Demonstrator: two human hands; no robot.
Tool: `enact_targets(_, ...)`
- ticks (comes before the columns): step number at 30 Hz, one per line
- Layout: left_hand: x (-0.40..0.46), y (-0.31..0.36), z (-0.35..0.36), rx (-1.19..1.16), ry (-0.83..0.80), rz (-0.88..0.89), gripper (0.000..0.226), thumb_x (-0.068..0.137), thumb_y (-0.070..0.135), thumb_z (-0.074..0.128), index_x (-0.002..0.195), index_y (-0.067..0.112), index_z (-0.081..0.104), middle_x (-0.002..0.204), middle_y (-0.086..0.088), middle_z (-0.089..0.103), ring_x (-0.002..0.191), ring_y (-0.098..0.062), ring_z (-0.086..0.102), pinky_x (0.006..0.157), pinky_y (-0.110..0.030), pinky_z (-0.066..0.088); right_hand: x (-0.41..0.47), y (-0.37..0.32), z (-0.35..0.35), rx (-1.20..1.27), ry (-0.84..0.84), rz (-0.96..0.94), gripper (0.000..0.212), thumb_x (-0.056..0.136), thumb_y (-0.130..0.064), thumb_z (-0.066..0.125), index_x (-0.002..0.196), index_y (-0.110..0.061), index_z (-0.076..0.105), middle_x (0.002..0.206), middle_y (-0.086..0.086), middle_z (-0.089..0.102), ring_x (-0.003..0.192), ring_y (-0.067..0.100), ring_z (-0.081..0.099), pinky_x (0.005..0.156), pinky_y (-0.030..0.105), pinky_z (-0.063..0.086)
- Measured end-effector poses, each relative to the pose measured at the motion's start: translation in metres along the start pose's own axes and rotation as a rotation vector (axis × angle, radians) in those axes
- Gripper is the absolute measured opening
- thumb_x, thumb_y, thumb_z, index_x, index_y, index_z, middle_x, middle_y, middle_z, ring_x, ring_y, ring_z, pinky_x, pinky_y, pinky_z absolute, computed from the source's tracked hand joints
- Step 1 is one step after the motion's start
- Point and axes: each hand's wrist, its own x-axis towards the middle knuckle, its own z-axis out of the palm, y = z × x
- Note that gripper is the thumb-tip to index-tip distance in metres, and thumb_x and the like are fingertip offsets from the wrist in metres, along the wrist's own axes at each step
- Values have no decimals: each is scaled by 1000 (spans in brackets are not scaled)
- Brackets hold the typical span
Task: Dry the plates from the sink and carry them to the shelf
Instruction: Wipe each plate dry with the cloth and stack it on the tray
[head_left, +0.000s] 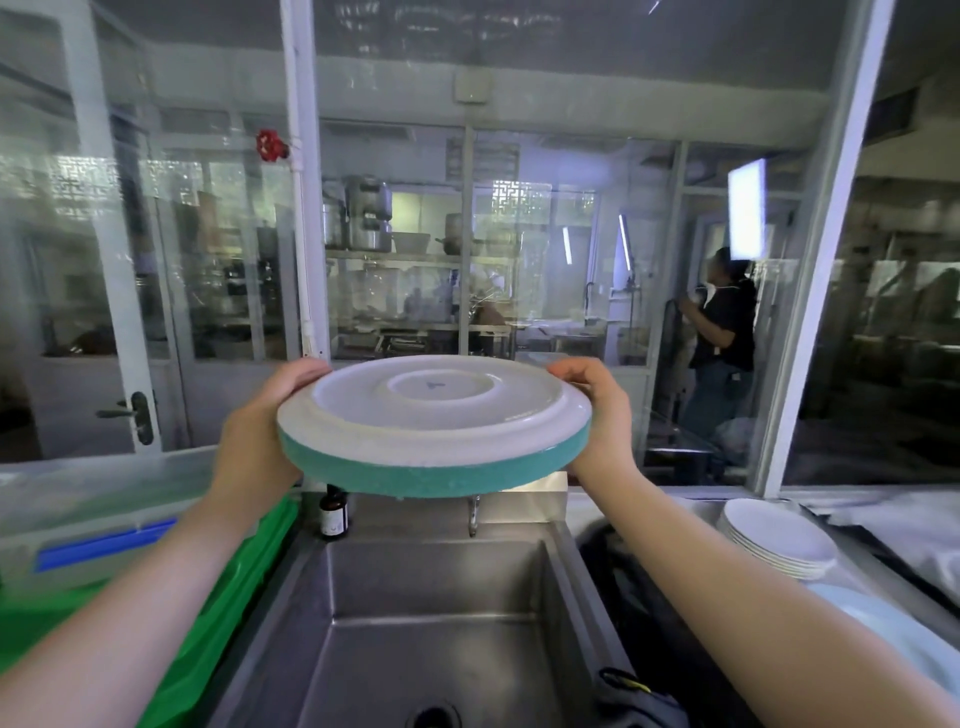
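Item: plate (434, 415), white with a teal rim, upside down, foot ring and a small blue mark showing on top. Held between the two hands, raised above the sink (436, 649), roughly level, its near edge dipping slightly toward the holder. Left hand (260, 441): curled round the left edge, fingers over the far rim. Right hand (602, 421): curled round the right edge, likewise gripping. The grips sit opposite each other, the plate spanning the gap; neither hand looks nearer than the other. Round, so no long axis to speak of. Stack of white plates (779, 538): low and to the right of the right-hand grip, on the counter, well apart. Green crate (223, 597): below the left grip. Small brown bottle (333, 514): directly under the plate's left part, behind the sink. Not seen: any drying cloth, the shelf, the plate's eating face, both palms. Whether the plate is wet cannot be told. Beyond the glass, a person in dark clothes, blurred. Judgement: the coming move probably depends on which hand lets go first.
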Motion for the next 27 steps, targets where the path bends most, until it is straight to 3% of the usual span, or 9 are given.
enact_targets(3,0,5,2,31,-16,-6,66,79,-10,65,108,49,57,111,27,61,107,-11,58,96,-45,48,-2,-2,-6,-177,2,-132,22,82,-10,49,68,-19,65,69,-1,66,71,21,60,62,28,53)
enact_targets(7,2,6,6,36,-1,3,57,80,-10,65,113,36,59,112,27,61,107,-10,57,98,-39,47,-2,-5,-9,-267,14,-178,14,77,-15,50,77,-17,64,76,2,66,75,23,61,69,34,54)
enact_targets(12,4,8,6,88,5,14,50,80,-7,67,118,26,60,115,12,64,109,-15,57,96,-33,46,1,-5,-14,-449,34,-263,22,86,2,51,88,-14,65,83,0,69,78,19,64,65,23,57)
enact_targets(16,6,11,6,122,4,-13,48,82,-2,66,117,31,59,112,16,63,107,-13,57,92,-30,45,3,-4,-14,-554,44,-327,23,83,1,56,88,-20,65,85,-2,68,84,20,65,74,30,57)
enact_targets(21,7,10,5,161,-7,-29,48,83,-1,65,112,36,58,110,21,63,104,-12,58,88,-33,48,5,-3,-16,-644,29,-355,25,81,2,60,90,-21,64,87,-4,68,83,14,64,71,21,54)
enact_targets(24,6,9,5,171,-16,-13,50,81,-3,63,105,40,57,104,31,61,97,-4,58,82,-24,45,8,0,-19,-734,29,-348,25,80,2,62,95,-18,64,92,-2,68,85,13,63,74,23,53)
enact_targets(27,6,7,7,172,-13,-41,46,81,-5,58,96,39,60,93,36,61,89,10,57,69,-17,42,9,5,-21,-811,37,-334,25,81,0,63,91,-23,63,89,-4,67,82,11,63,67,20,53)
